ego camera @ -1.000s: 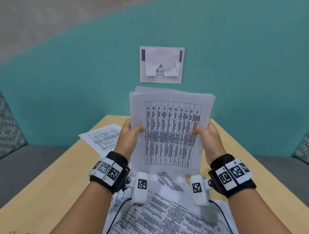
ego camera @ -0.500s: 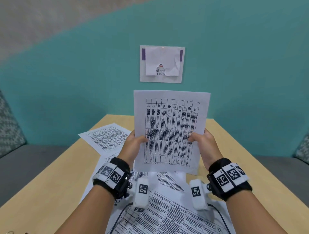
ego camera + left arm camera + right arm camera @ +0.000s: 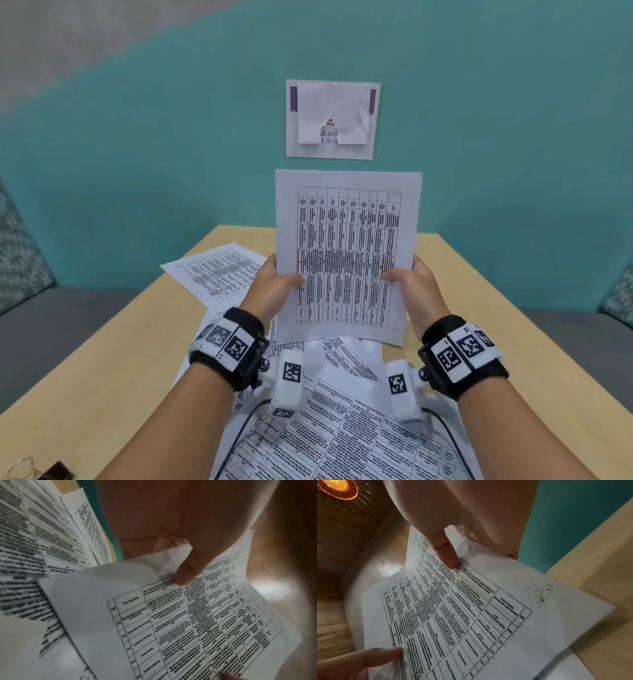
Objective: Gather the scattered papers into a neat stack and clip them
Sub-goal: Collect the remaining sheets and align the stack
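I hold a stack of printed papers (image 3: 346, 253) upright above the wooden table (image 3: 113, 346), its lower edge just over the loose sheets. My left hand (image 3: 274, 287) grips the stack's left edge, thumb on the front page (image 3: 181, 574). My right hand (image 3: 411, 284) grips the right edge, thumb on the front page (image 3: 448, 555). The fingers behind the stack are hidden. More printed sheets (image 3: 342, 435) lie scattered on the table below my wrists, and one sheet (image 3: 219, 270) lies apart at the left. A binder clip (image 3: 44, 471) lies at the table's near left corner.
A teal wall (image 3: 137, 154) with a taped notice (image 3: 330, 118) stands behind the table. Grey seats (image 3: 51, 315) with patterned cushions flank the table on both sides. Cables from the wrist cameras trail over the sheets near me.
The stack has dropped lower toward the table and its edges have squared up; the fanned sheets behind the front page no longer show. Both hands slid down with it.
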Available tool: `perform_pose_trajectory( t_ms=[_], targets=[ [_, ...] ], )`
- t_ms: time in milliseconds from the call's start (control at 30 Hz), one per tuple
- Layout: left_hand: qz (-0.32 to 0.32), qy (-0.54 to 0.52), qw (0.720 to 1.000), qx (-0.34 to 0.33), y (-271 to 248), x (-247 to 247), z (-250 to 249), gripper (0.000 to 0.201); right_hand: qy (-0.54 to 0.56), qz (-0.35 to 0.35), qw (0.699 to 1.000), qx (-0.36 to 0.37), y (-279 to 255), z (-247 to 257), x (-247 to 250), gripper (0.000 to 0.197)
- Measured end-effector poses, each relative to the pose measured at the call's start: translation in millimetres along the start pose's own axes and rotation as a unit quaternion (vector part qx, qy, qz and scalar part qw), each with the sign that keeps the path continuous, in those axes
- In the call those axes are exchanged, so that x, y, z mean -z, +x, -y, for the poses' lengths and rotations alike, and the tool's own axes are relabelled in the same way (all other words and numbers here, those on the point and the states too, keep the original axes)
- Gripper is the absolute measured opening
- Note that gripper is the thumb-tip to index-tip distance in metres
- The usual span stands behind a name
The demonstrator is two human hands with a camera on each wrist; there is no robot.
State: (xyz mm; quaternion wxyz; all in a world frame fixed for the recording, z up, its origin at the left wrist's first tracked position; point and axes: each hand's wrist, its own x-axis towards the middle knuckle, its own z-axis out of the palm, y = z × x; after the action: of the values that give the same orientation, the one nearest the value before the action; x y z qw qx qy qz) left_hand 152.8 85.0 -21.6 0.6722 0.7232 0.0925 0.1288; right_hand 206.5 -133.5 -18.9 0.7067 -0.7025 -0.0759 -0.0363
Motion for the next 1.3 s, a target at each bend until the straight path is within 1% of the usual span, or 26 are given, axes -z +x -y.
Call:
perform_pose_trajectory(
  t_ms=[100, 200, 300, 367, 433, 467, 500, 533, 567, 633, 667, 700, 733, 767, 800, 867, 900, 933, 967, 1000, 1033, 1067, 1100, 1133, 1200, 1300],
  targets=[
    [-0.006, 0.001, 1.000, -0.027, -0.5, 4.3, -9.6, 0.039, 0.004, -0.003, 1.000, 0.020, 1.9, 10.7, 1.6, 0.042],
    [-0.025, -0.021, 0.997, -0.066, -4.6, 14.1, -26.2, 0.039, 0.005, 0.001, 0.999, 0.046, -1.2, 31.1, 3.7, 0.031],
    [-0.049, -0.045, 0.996, -0.060, -14.5, 26.9, -34.5, 0.041, -0.003, -0.018, 0.998, 0.054, -13.0, 46.0, 4.3, 0.023],
    [-0.064, -0.060, 0.996, -0.035, -19.2, 36.9, -27.9, 0.046, -0.035, -0.014, 0.999, 0.008, -20.5, 48.6, 3.7, 0.020],
    [-0.094, -0.076, 0.993, 0.014, -23.3, 46.4, -16.8, 0.042, -0.122, 0.029, 0.990, -0.063, -26.5, 46.0, 3.9, 0.018],
    [-0.117, -0.085, 0.988, 0.049, -25.2, 51.4, -8.7, 0.039, -0.184, 0.059, 0.977, -0.093, -29.4, 42.8, 4.7, 0.018],
    [-0.140, -0.096, 0.982, 0.084, -28.7, 56.0, -1.6, 0.043, -0.265, 0.095, 0.953, -0.114, -33.3, 41.3, 5.1, 0.021],
    [-0.156, -0.110, 0.975, 0.117, -30.5, 60.6, 6.8, 0.052, -0.355, 0.132, 0.917, -0.122, -36.4, 38.9, 5.3, 0.028],
    [-0.169, -0.129, 0.967, 0.142, -35.5, 64.2, 14.3, 0.060, -0.434, 0.165, 0.877, -0.122, -42.3, 37.6, 3.5, 0.037],
    [-0.182, -0.160, 0.954, 0.177, -41.4, 69.5, 27.6, 0.070, -0.546, 0.213, 0.801, -0.120, -53.0, 35.1, -1.7, 0.051],
    [-0.182, -0.177, 0.948, 0.191, -43.9, 71.2, 32.3, 0.072, -0.587, 0.230, 0.765, -0.127, -57.0, 31.9, -3.4, 0.055],
    [-0.191, -0.191, 0.941, 0.205, -46.6, 72.7, 34.6, 0.072, -0.622, 0.245, 0.730, -0.144, -61.1, 30.3, -5.6, 0.056],
    [-0.197, -0.204, 0.934, 0.217, -46.0, 74.6, 37.8, 0.071, -0.645, 0.259, 0.701, -0.160, -64.5, 28.2, -7.7, 0.054],
    [-0.203, -0.218, 0.927, 0.229, -48.0, 75.6, 37.5, 0.070, -0.661, 0.269, 0.677, -0.182, -67.1, 26.6, -9.3, 0.055],
    [-0.206, -0.233, 0.919, 0.243, -47.1, 77.7, 39.5, 0.067, -0.667, 0.280, 0.661, -0.198, -69.5, 25.5, -10.4, 0.058],
    [-0.203, -0.246, 0.909, 0.267, -47.2, 78.4, 44.0, 0.064, -0.675, 0.290, 0.649, -0.197, -75.4, 24.1, -12.5, 0.063],
    [-0.208, -0.253, 0.905, 0.270, -46.6, 78.9, 46.5, 0.061, -0.678, 0.294, 0.645, -0.195, -78.7, 24.1, -14.6, 0.074],
    [-0.213, -0.255, 0.903, 0.272, -44.5, 79.7, 49.3, 0.061, -0.676, 0.288, 0.650, -0.192, -81.0, 23.3, -16.7, 0.087],
    [-0.211, -0.258, 0.902, 0.274, -43.3, 79.4, 50.4, 0.062, -0.676, 0.279, 0.653, -0.197, -81.8, 22.6, -18.3, 0.094],
    [-0.208, -0.259, 0.902, 0.277, -41.7, 78.8, 50.8, 0.067, -0.677, 0.278, 0.651, -0.202, -82.9, 22.8, -20.7, 0.092],
    [-0.206, -0.260, 0.901, 0.278, -40.9, 78.8, 50.7, 0.072, -0.680, 0.278, 0.645, -0.213, -84.8, 25.5, -23.0, 0.080],
    [-0.208, -0.259, 0.901, 0.277, -38.6, 79.3, 51.4, 0.076, -0.679, 0.279, 0.643, -0.221, -84.6, 27.1, -23.9, 0.064],
    [-0.212, -0.256, 0.902, 0.274, -38.3, 81.0, 50.6, 0.076, -0.680, 0.273, 0.641, -0.228, -86.0, 29.2, -24.7, 0.051],
    [-0.216, -0.248, 0.905, 0.270, -37.9, 82.2, 49.2, 0.074, -0.683, 0.268, 0.638, -0.234, -88.6, 31.5, -25.5, 0.047],
    [-0.218, -0.223, 0.911, 0.269, -36.1, 86.0, 50.5, 0.068, -0.686, 0.265, 0.638, -0.228, -90.8, 30.5, -24.1, 0.046],
    [-0.196, -0.211, 0.923, 0.254, -34.1, 87.6, 55.4, 0.060, -0.676, 0.254, 0.658, -0.213, -87.2, 22.4, -21.0, 0.056]
  ],
)
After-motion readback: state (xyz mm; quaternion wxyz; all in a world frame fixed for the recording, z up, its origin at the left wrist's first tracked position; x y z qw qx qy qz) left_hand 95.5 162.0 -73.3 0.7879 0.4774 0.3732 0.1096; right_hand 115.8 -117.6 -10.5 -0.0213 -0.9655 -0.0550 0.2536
